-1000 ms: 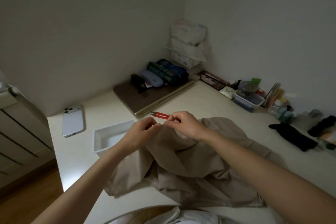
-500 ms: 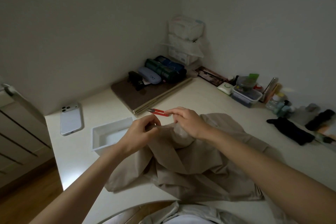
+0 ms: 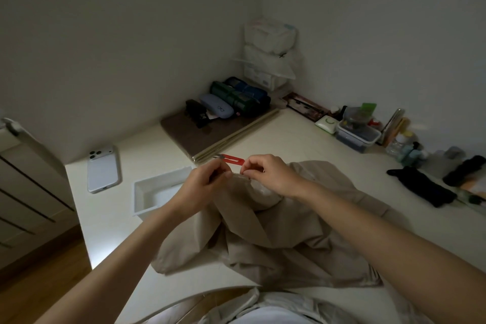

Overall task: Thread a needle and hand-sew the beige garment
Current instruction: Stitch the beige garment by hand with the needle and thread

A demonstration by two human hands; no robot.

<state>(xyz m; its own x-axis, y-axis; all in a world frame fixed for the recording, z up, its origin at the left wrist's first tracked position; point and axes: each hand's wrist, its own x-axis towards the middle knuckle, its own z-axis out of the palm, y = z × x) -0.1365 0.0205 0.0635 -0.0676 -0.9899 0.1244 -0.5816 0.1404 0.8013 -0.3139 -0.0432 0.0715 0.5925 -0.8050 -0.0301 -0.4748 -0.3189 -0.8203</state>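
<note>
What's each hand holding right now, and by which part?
Left hand and right hand both pinch the beige garment at its lifted top edge. Any needle or thread is too small to tell.

The plain beige cloth garment is unpatterned, on a cream tabletop. Just beyond it lie bright red flat thread snips. To the left are a white rectangular plastic tray and a silvery-white slab phone. Far back are a dark brown flat mat and a pale blue oval case with a small spectacles motif. A black crumpled cloth lies to the right.
</note>
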